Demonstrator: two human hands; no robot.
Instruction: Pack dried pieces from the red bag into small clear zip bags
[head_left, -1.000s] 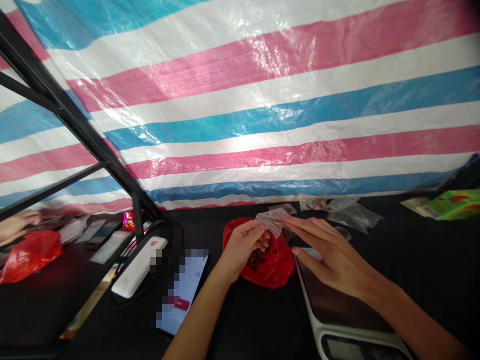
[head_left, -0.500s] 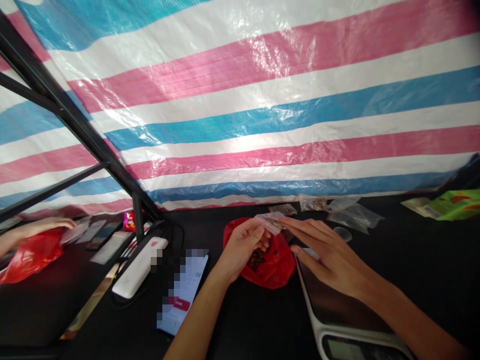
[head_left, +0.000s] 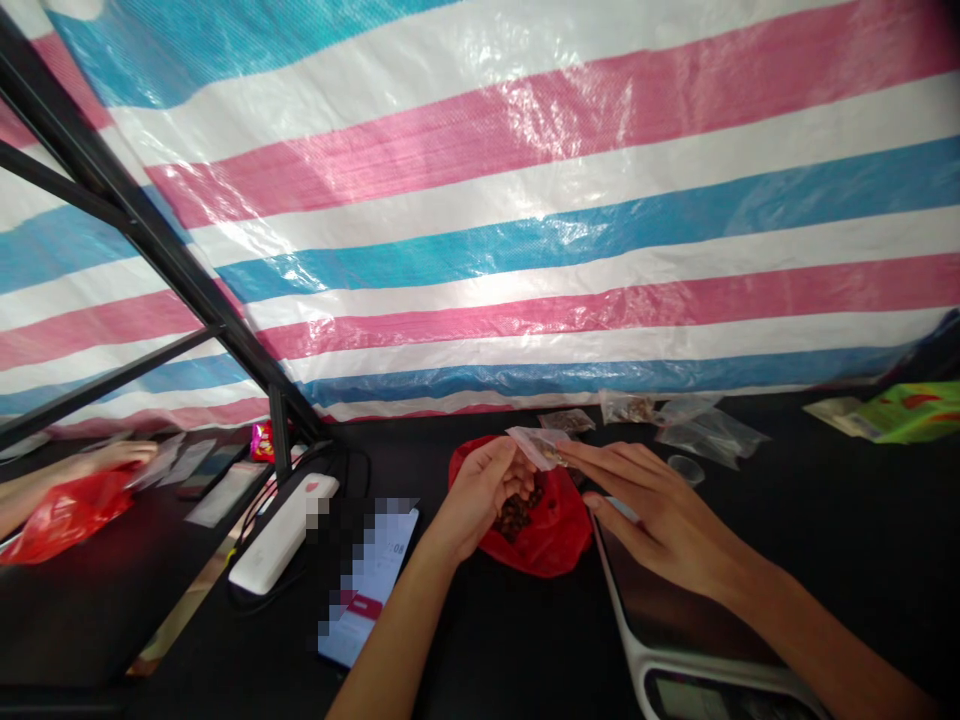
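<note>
My left hand (head_left: 480,490) is curled over a red plastic bag (head_left: 551,530), with its fingertips closed on a small clear plastic bag (head_left: 538,447). Dark brown pieces (head_left: 516,518) lie in the red bag just below those fingers. My right hand (head_left: 660,505) reaches in from the right with fingers extended, and its fingertips touch the small bag's right end. Its thumb rests lower down, near the edge of a digital scale (head_left: 675,600). Part of the red bag is hidden under both hands.
A phone (head_left: 367,590) with a pixelated screen and a white power bank (head_left: 283,535) lie left of my hands. Clear bags (head_left: 709,432) and a green package (head_left: 907,412) are at the back right. A co-worker's hand (head_left: 109,457) rests beyond a black metal frame (head_left: 150,240).
The small clear bag has shifted slightly left and lies flatter. More brown pieces show below my left hand. The co-worker's hand has moved right, over their red bag.
</note>
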